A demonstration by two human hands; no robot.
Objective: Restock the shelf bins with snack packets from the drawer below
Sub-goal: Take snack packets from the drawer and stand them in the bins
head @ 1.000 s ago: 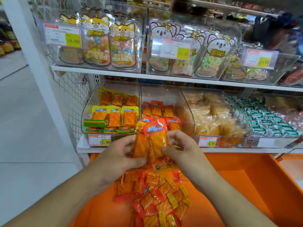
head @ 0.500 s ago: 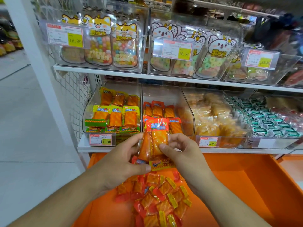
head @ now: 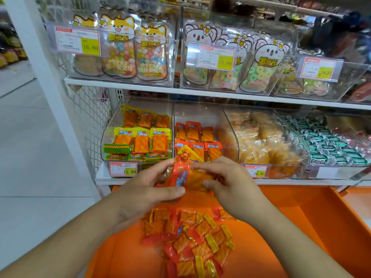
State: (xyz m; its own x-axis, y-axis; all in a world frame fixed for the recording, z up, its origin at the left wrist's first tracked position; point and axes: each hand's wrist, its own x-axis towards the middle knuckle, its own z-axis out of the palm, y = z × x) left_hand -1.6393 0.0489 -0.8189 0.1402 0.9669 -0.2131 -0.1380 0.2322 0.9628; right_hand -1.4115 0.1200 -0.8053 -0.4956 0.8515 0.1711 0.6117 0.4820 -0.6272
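The left hand (head: 146, 189) and the right hand (head: 230, 183) together pinch a small bunch of red-orange snack packets (head: 186, 175) in front of the middle bin (head: 197, 115), light, crinkly and likely slippery, best gripped across their flat bodies.

A white lower shelf (head: 200, 181) carries a row of clear bins side by side. The leftmost bin (head: 112, 127) holds yellow-topped orange packets, the second bin (head: 200, 113) red-topped orange packets. Below the shelf, an open orange drawer (head: 321, 227) holds a loose pile of snack packets (head: 190, 241). A white upper shelf (head: 200, 93) carries clear bins of candy pouches.
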